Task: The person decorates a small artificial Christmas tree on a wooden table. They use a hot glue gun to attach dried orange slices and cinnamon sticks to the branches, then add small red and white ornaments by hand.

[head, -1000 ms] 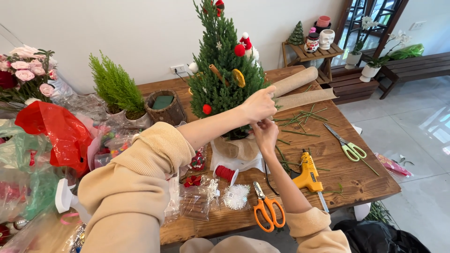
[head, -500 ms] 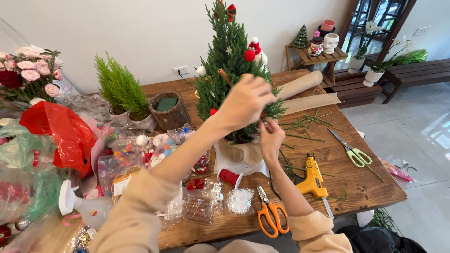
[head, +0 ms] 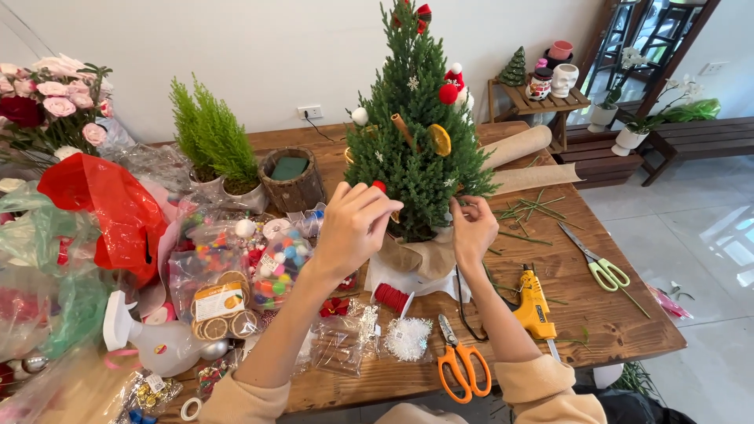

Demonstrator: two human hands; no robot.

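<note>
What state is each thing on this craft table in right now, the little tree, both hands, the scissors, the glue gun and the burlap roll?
Small tree: upright, decorated, base wrapped in burlap.
Left hand: fingers curled at the tree's lower branches.
Right hand: pinching into the lower right branches.
Orange scissors: lying flat, blades closed.
Green scissors: lying flat, slightly open.
Yellow glue gun: lying on its side.
Burlap roll: partly unrolled.

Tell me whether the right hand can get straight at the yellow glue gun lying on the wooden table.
Probably yes. The right hand is at the small decorated tree's lower branches, and the yellow glue gun lies just below and to its right on the wooden table, with nothing between them.
</note>
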